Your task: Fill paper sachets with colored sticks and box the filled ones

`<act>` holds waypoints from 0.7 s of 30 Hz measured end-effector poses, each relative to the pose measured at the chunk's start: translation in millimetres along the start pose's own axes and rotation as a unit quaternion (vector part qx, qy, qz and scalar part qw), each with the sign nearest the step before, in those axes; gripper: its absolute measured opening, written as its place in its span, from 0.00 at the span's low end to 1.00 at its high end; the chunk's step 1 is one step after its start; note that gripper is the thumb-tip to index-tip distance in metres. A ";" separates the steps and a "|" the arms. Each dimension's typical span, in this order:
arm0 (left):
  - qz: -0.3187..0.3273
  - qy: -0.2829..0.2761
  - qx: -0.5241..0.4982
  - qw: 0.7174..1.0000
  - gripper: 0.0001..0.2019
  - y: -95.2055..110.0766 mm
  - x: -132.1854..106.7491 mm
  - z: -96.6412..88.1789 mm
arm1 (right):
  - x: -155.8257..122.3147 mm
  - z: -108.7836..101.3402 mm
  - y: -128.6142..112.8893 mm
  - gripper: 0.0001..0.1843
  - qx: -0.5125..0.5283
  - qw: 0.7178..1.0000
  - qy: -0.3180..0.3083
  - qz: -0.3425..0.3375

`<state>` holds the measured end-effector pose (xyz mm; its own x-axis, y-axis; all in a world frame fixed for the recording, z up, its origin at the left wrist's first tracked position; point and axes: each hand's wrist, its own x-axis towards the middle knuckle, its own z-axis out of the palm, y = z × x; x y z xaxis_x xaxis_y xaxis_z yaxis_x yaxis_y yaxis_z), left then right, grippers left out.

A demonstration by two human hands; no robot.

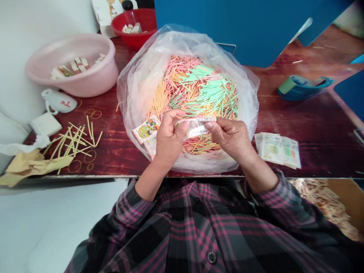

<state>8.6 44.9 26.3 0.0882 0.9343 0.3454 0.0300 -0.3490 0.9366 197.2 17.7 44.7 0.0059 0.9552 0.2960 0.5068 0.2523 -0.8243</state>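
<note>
The left hand and right hand are raised above the worktop, with the fingers curled. Both hands pinch a clear plastic packet, one at each end, between thumb and fingertips. The packet lies level, midway between the hands.

Directly below and ahead of the hands is a clear plastic bag, its mouth spread open. It holds a mass of thin sticks in pink, green, orange and yellow. Printed paper packets lie just beside the left hand, partly under its heel. A stack of printed cards lies on the worktop to the right of the right hand.

Farther left of the hands are a pink basin holding paper packets, loose yellow sticks and rubber bands. A red bowl stands beyond the bag. A blue tape dispenser sits well to the right.
</note>
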 end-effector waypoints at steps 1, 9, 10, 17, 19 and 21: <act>0.007 -0.005 0.013 1.000 0.06 -0.7 -1.6 0.7 | -2.1 1.0 1.7 0.37 -0.010 1.000 0.004 -0.001; 0.012 -0.129 0.102 0.986 0.06 -2.2 -4.5 -11.6 | -7.3 -7.2 12.1 0.34 0.012 0.997 -0.077 0.001; 0.018 -0.114 0.111 0.987 0.07 -2.4 -5.6 -14.5 | -7.8 -11.4 17.3 0.31 0.001 0.995 -0.095 -0.009; 0.081 -0.223 0.139 0.961 0.08 0.3 -27.8 -26.7 | -20.3 -35.0 43.9 0.12 -0.329 0.915 -0.225 -0.062; 0.106 -0.294 0.175 0.934 0.10 -0.8 -37.9 -19.7 | -23.6 -34.7 36.2 0.13 -0.393 0.885 -0.244 -0.051; 0.132 -0.332 0.221 0.908 0.11 -4.7 -47.9 -9.3 | -24.0 -32.0 25.7 0.14 -0.440 0.856 -0.268 -0.030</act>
<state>-5.0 2.4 5.9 0.7258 0.6163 0.3056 0.3046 -0.6863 0.6604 237.6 -3.7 31.9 -0.3200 0.9380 -0.1333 0.9473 0.3144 -0.0617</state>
